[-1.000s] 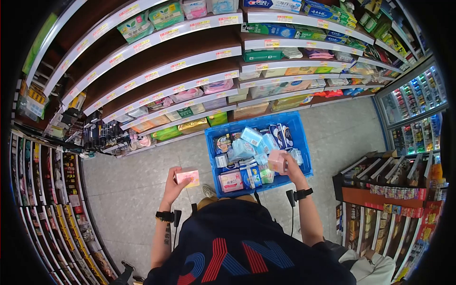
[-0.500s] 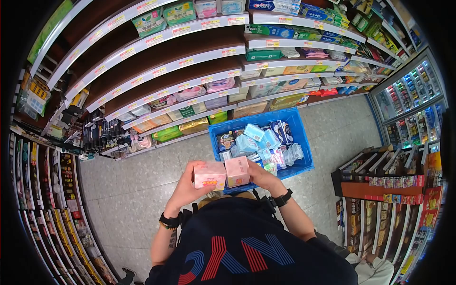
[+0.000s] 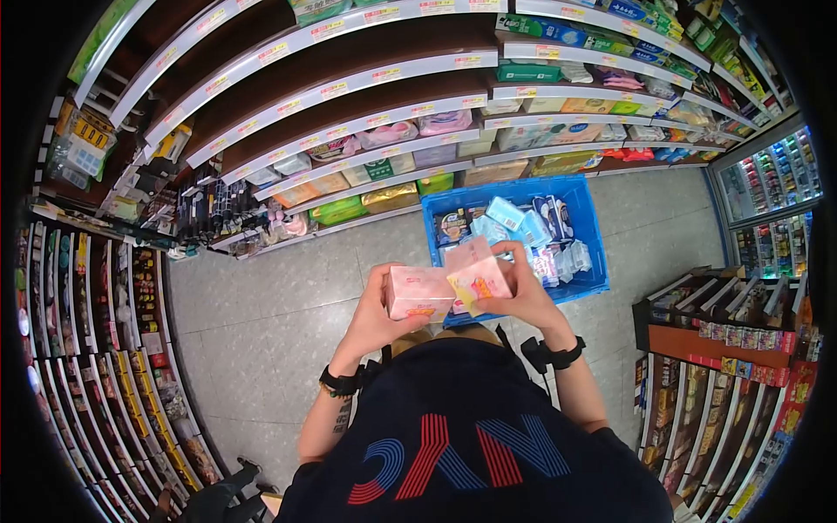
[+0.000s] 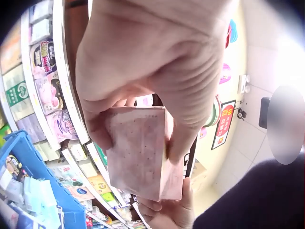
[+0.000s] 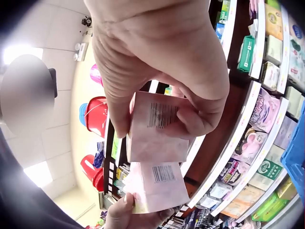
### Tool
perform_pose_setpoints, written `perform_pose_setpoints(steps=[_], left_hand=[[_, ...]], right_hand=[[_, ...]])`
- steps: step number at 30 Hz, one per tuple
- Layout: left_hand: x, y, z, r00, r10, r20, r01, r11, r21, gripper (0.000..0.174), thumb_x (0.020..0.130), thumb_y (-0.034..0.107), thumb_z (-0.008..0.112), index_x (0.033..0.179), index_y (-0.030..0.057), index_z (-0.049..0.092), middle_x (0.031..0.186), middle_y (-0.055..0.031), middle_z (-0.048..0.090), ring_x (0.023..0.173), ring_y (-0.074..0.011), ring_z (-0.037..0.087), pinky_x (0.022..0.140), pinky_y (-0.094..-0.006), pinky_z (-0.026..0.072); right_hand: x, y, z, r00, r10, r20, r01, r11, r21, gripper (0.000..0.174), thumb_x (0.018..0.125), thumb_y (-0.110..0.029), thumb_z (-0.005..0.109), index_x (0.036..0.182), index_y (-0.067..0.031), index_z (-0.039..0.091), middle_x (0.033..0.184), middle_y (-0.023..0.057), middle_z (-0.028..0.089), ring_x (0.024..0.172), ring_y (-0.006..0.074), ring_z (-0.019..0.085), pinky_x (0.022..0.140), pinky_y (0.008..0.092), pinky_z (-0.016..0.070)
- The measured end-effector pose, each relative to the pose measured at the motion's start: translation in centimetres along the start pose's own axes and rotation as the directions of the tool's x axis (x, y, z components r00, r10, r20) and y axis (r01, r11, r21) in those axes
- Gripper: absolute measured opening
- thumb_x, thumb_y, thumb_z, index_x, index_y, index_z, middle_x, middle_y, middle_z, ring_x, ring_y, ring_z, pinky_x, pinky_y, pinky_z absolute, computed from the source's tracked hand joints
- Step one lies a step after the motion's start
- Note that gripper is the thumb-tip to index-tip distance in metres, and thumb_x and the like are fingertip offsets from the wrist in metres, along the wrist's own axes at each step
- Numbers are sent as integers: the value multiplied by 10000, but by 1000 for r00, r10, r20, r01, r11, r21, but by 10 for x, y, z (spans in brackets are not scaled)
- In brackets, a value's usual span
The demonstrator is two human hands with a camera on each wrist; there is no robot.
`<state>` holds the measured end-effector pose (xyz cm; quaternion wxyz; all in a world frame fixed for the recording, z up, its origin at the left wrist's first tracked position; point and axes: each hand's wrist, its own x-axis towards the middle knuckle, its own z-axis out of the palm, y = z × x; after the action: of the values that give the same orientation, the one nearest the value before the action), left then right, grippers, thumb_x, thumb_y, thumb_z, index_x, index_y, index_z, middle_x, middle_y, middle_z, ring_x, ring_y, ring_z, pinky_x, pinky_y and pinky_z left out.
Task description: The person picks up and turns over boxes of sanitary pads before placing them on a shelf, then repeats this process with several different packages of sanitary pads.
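My left hand grips a pink box between thumb and fingers, in front of my body. Beside it my right hand holds a second pink box, tilted, its edge against or over the first. The left wrist view shows the left hand around its box. In the right wrist view, the right hand pinches a box with a barcode, and the other barcoded box is just below it. Beyond the hands stands a blue crate of blue, white and dark packs.
Shelves of packaged goods run behind the crate, some with bare stretches. A glass-door cooler and a low display rack are at the right, more shelving at the left. Grey floor lies between. Part of a person shows at lower left.
The right hand has come from over the crate to the left hand, bringing its box against the other; that box is now tilted. The head view has shifted, so the crate appears further right.
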<state>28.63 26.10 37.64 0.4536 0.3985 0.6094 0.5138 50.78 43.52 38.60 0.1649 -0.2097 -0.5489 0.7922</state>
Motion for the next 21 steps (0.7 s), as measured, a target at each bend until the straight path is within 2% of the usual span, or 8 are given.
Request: perform_pose_setpoints(steps=[2,4,6,10,12,16,18,21], left_hand=[[-1,4,-1,1000,6,7,-6,999,-53,871,754,34,824,1432,50,277,1256,-117,553,1157,-193,561,986,-339,451],[-2,13,-1,1000,9,13,-7,994,-108,876,784,35,802,1466,62,253,1275,-119,549,1167,-194,559,991,-337,447],[-4,26,-3,994,-94,59,109,934,-341,818,860,61,735,1507,103,237,1291,-110,548,1207,-187,534,1020,-329,422],[-3,27,-7,995,-41,88,64,956,-285,715,929,124,661,1515,133,250,1327,-105,516,1252,-179,496,1050,-328,389],[-2,26,-9,989,-51,137,106,896,-431,632,966,192,606,1505,123,283,1376,-102,464,1293,-170,452,1069,-329,365],[-2,31,-10,981,-68,181,148,865,-479,573,994,231,551,1497,117,302,1410,-94,424,1292,-168,445,1069,-326,363],[0,28,-9,980,-53,192,147,841,-520,551,1003,251,535,1487,109,314,1394,-89,441,1271,-169,460,1060,-324,370],[1,24,-9,981,-72,180,143,893,-426,519,1017,217,518,1478,96,312,1380,-94,469,1250,-162,476,1045,-322,381]], right_hand=[[0,-8,-2,998,35,-59,-43,989,-140,757,741,3,800,1351,-122,369,1141,86,638,1057,139,622,858,289,522],[1,-17,8,992,-19,-126,10,997,-71,647,828,-121,752,1382,-106,418,1105,63,647,1027,117,622,823,257,516],[2,-30,15,987,-26,-157,17,998,-59,608,850,-175,738,1384,-106,455,1096,46,643,1001,100,616,826,243,505],[7,-32,17,984,-71,-165,51,991,-123,558,871,-254,724,1364,-101,510,1115,34,631,1002,87,603,819,232,502],[11,-27,16,978,-94,-184,73,991,-116,556,878,-299,719,1348,-73,528,1151,42,626,1036,103,600,859,244,497],[18,-22,11,975,-150,-162,131,984,-117,569,895,-356,695,1334,-27,540,1240,66,606,1100,139,592,947,287,472],[20,-22,8,979,-172,-106,161,981,-105,478,896,-81,665,1352,-43,525,1299,62,573,1137,140,586,949,275,492],[25,-15,9,986,-162,-33,160,985,-64,501,893,-31,635,1373,-39,496,1335,62,559,1169,142,569,969,275,478]])
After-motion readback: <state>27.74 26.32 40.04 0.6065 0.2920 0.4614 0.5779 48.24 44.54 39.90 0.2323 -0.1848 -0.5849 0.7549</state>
